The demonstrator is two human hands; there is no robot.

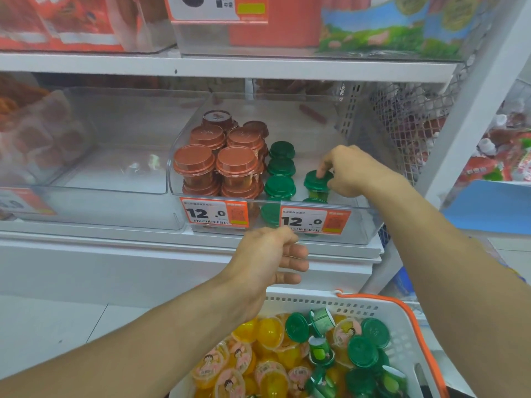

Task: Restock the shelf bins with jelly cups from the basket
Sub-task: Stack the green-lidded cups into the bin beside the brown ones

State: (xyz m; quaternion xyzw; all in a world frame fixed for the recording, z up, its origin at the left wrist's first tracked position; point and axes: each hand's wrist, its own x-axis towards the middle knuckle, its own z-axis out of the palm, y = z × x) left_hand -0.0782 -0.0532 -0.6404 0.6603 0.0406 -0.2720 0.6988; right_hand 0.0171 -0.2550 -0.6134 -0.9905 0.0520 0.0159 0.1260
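Observation:
A clear shelf bin (pixel 359 222) holds stacked brown-lidded jelly cups (pixel 235 163) on its left and a row of green-lidded cups (pixel 280 185) in the middle. My right hand (pixel 352 170) reaches into the bin and pinches a green-lidded jelly cup (pixel 314 186) at the bin's right side. My left hand (pixel 268 255) hovers below the bin's front edge with loosely curled fingers and holds nothing. The white basket (pixel 399 334) with an orange rim sits at the bottom right, full of green-lidded and yellow jelly cups (pixel 267 333).
Two orange price tags (pixel 214 214) reading 12.0 hang on the bin front. A clear bin (pixel 109 168) stands to the left. White shelf boards run above and below. A mesh side panel (pixel 402 122) closes the shelf on the right.

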